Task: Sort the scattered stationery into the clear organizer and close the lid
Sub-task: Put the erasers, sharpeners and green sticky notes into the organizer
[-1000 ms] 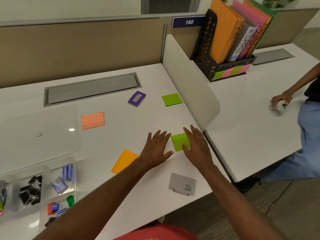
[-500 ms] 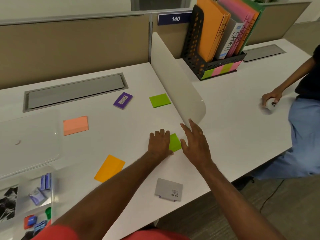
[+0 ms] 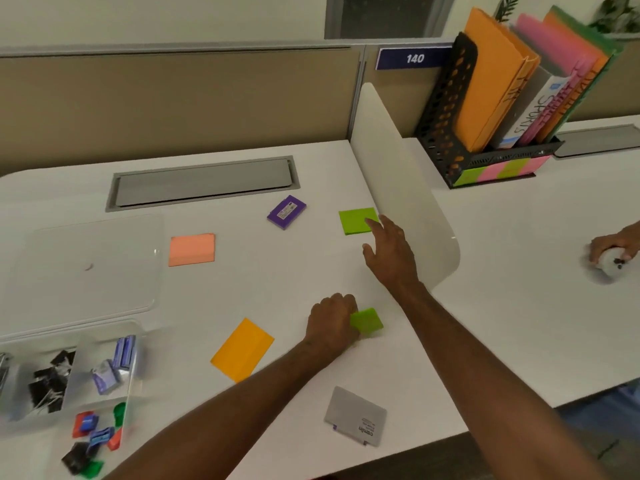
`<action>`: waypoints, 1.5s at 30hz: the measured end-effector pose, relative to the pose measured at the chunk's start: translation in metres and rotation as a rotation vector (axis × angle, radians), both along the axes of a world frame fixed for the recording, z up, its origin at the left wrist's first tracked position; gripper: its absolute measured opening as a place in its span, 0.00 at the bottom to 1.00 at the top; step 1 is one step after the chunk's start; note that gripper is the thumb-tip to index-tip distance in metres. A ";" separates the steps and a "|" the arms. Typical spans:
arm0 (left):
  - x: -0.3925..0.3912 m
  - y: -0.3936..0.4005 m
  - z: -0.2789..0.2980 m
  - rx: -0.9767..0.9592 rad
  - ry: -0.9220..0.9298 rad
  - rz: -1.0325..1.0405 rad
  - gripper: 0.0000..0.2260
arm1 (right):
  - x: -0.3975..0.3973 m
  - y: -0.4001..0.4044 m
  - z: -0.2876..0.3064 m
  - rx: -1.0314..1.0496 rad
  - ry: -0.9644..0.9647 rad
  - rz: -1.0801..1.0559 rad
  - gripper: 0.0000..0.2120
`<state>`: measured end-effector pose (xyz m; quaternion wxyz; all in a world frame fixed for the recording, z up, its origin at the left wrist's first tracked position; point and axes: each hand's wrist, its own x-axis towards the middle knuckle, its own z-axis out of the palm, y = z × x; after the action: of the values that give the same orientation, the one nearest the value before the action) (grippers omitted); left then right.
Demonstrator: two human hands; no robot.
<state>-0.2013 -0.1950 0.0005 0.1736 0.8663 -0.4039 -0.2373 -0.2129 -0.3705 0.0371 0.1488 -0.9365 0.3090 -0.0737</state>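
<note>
At 6 o'clock, near the desk (image 3: 242,292) edge, lies the gray box (image 3: 355,415), just clear of the drop; mind it when you draw your arms back. At 8 o'clock the clear organizer (image 3: 133,372) sits with its lid (image 3: 90,265) laid flat behind it, clips and small pieces already in its compartments. The orange pad (image 3: 242,348) lies between the organizer and your left hand (image 3: 332,323).

Your left hand is clenched around the near green pad (image 3: 367,322), fingers curled over its left edge. Get your thumb under it and lift it whole, so the sheets don't fan. Your right hand (image 3: 389,252) is released, fingers spread, reaching toward 12 o'clock with its fingertips at the corner of the far green pad (image 3: 357,220). Slide that pad toward you before pinching; the white divider (image 3: 398,188) stands just to its right and leaves little room on that side.

You have open desk to the left. The salmon pad (image 3: 192,249) at 10 o'clock and the purple box (image 3: 286,212) at 11 o'clock lie well apart, with 2 green pads in reach now. Farthest, at 1 o'clock, the file rack (image 3: 446,133) sits beyond the divider.
</note>
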 end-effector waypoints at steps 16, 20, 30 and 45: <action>0.043 0.090 0.044 -0.339 0.668 0.482 0.06 | 0.093 -0.019 -0.034 -0.039 0.254 -0.186 0.29; 0.057 0.108 0.049 -0.424 0.792 0.628 0.04 | 0.100 -0.018 -0.028 0.070 0.243 -0.254 0.36; 0.070 0.146 0.065 -0.635 1.059 0.895 0.04 | 0.084 -0.019 -0.027 0.412 0.304 -0.497 0.47; 0.104 0.293 0.068 -0.678 1.073 0.885 0.07 | 0.052 0.094 -0.029 1.324 -0.423 -0.709 0.26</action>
<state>-0.0969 0.0984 0.0687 0.6800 0.6129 0.0686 -0.3965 -0.1611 -0.2768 0.0085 0.7001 -0.4642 0.5344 -0.0939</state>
